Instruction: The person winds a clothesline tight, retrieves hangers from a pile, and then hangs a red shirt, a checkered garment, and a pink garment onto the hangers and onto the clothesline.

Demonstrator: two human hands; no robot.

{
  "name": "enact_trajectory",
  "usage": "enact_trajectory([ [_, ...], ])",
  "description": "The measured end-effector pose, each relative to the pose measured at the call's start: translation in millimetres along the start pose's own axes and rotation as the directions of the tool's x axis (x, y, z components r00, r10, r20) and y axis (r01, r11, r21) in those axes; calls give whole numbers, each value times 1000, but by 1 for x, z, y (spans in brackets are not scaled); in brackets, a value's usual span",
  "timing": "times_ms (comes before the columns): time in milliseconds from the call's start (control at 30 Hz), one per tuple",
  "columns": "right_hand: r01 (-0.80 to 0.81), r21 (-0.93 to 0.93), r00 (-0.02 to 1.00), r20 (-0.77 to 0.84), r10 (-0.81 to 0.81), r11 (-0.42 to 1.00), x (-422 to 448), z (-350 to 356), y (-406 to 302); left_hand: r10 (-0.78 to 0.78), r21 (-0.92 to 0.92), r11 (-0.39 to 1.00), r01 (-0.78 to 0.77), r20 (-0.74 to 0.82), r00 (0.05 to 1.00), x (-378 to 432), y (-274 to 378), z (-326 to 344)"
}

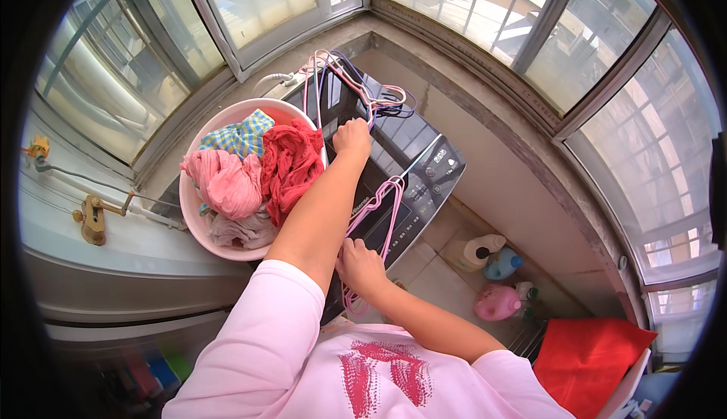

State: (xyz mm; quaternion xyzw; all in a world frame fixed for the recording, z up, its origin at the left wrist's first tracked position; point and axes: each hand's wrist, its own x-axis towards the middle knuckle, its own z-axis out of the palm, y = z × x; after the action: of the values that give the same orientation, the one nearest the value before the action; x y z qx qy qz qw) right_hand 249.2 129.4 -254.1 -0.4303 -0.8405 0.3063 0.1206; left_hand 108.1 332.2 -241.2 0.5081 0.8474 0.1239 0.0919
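A black-topped Hisense washing machine (392, 152) stands before me. My left hand (353, 137) is closed at the lower side of a bunch of pink, purple and black clothes hangers (355, 81) on its lid. Nearer my body, my right hand (362, 265) grips several pink hangers (392, 191), whose ends show above and below the fist. Left of both hands, a pale pink basin (190, 203) holds crumpled red cloth (289, 163), pink cloth (227, 180), blue-and-yellow checked cloth (241, 135) and greyish cloth (244, 228). My left forearm passes over the basin's right edge.
Windows with a stone ledge (488, 106) curve around the machine. On the tiled floor at right stand a cream jug (474, 251), a blue bottle (501, 265) and a pink bottle (495, 302). Red material (590, 362) lies at lower right. A brass-coloured crank (93, 220) is mounted at left.
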Motion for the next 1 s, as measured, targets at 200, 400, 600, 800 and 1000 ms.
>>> enact_trajectory([
  [200,15,140,991,-134,4,990,2,-5,21,-108,-285,958,28,-270,957,-3,15,-9],
  [400,124,243,972,-226,-68,962,-1,-4,33,-243,-513,855,-77,-526,815,-1,34,-35],
  [600,40,577,840,-461,285,816,15,-45,35,-83,-538,737,-408,-672,736,-42,55,-63],
  [800,406,726,811,-566,148,555,54,-143,6,152,-481,591,-648,-722,675,-163,41,-67],
  [1000,325,832,851,-465,246,449,49,-182,-39,294,-494,586,-642,-609,737,-227,13,-80],
])
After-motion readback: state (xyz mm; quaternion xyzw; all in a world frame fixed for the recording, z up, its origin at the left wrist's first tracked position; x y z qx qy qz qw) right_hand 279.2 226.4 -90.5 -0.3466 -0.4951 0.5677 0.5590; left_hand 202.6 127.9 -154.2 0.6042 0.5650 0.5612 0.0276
